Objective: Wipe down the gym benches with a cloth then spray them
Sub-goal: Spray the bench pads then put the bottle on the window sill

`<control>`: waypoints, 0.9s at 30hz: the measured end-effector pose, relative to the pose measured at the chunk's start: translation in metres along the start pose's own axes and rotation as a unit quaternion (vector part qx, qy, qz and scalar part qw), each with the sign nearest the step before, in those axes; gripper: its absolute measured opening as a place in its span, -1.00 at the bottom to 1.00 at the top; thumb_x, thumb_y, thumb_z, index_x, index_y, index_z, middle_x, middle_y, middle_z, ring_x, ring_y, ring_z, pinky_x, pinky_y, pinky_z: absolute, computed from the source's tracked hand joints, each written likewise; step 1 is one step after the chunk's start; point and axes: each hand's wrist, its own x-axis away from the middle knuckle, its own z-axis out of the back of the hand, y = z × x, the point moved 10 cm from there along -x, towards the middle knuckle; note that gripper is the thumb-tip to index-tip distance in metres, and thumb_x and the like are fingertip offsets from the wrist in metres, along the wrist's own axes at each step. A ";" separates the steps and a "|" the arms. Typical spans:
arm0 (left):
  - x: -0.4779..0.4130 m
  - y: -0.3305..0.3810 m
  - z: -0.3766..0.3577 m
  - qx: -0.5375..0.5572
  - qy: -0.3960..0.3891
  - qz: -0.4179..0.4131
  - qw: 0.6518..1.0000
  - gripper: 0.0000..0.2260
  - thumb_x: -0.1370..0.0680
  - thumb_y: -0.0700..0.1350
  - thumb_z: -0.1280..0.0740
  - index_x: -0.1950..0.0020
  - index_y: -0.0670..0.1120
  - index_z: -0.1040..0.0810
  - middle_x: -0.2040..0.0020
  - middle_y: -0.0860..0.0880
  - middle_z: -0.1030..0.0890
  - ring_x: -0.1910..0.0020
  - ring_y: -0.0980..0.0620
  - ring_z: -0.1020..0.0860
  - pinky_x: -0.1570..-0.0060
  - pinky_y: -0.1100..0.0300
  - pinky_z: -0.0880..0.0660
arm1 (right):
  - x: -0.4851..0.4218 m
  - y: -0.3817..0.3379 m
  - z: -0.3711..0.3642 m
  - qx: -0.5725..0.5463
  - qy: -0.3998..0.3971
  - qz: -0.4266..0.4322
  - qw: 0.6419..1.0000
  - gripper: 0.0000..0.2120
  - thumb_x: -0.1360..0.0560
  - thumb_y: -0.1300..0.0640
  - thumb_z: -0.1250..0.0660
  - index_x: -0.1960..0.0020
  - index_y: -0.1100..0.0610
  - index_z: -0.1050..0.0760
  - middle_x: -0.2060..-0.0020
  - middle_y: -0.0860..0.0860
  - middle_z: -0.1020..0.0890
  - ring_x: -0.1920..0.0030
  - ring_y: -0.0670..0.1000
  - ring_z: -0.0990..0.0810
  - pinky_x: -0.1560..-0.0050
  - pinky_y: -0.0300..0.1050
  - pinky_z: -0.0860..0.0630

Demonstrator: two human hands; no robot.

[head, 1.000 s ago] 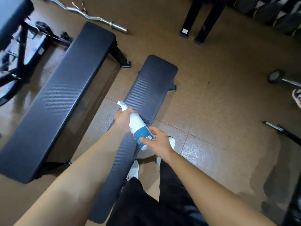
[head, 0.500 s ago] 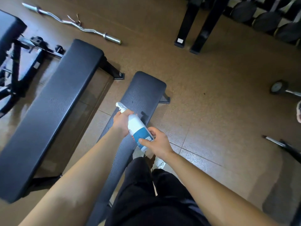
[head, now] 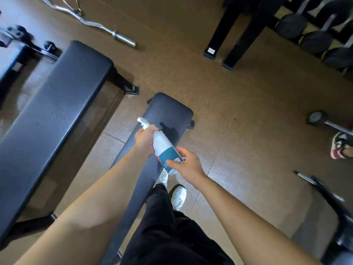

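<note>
I can't read the spray bottle's [head: 164,148] label, my left hand [head: 144,140] hides its neck, and beside it the narrow desk's [head: 166,115] near end disappears under my trousers [head: 168,230].

Brown floor [head: 238,115] carries two black benches [head: 57,115]; a curl bar [head: 91,22].

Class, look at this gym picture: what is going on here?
A person stands over the narrow bench holding a spray bottle with both hands. The left hand grips its neck below the nozzle, and the right hand holds its base. The nozzle points toward the wider bench. No cloth is visible.
</note>
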 end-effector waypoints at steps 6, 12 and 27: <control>-0.045 0.027 0.013 0.008 0.041 0.004 0.999 -0.76 -0.50 -0.28 -0.37 -0.15 -0.19 -0.49 0.20 -0.20 -0.57 0.41 -0.06 -0.59 0.45 0.15 -0.58 | -0.049 -0.025 -0.019 0.007 -0.029 -0.003 1.000 -0.67 -0.44 0.04 -0.52 -0.17 0.02 -0.57 -0.01 -0.08 -0.66 -0.02 -0.03 -0.64 -0.04 -0.01 -0.60; -0.070 0.051 0.026 0.003 0.044 0.021 0.999 -0.66 -0.49 -0.25 -0.38 -0.26 -0.25 -0.54 0.20 -0.19 -0.58 0.39 -0.06 -0.61 0.39 0.14 -0.61 | -0.071 -0.049 -0.037 0.024 -0.044 0.008 0.999 -0.67 -0.44 0.03 -0.52 -0.16 0.01 -0.56 -0.02 -0.06 -0.67 -0.02 -0.03 -0.66 -0.09 0.08 -0.63; -0.043 0.032 0.025 0.074 -0.012 0.033 0.997 -0.77 -0.50 -0.35 -0.30 -0.14 -0.21 -0.44 0.29 -0.18 -0.54 0.49 -0.04 -0.60 0.45 0.13 -0.57 | -0.045 -0.039 -0.038 0.063 -0.047 0.007 0.997 -0.62 -0.46 -0.02 -0.51 -0.23 0.02 -0.53 -0.08 -0.06 -0.62 -0.07 -0.07 -0.60 0.06 -0.19 -0.56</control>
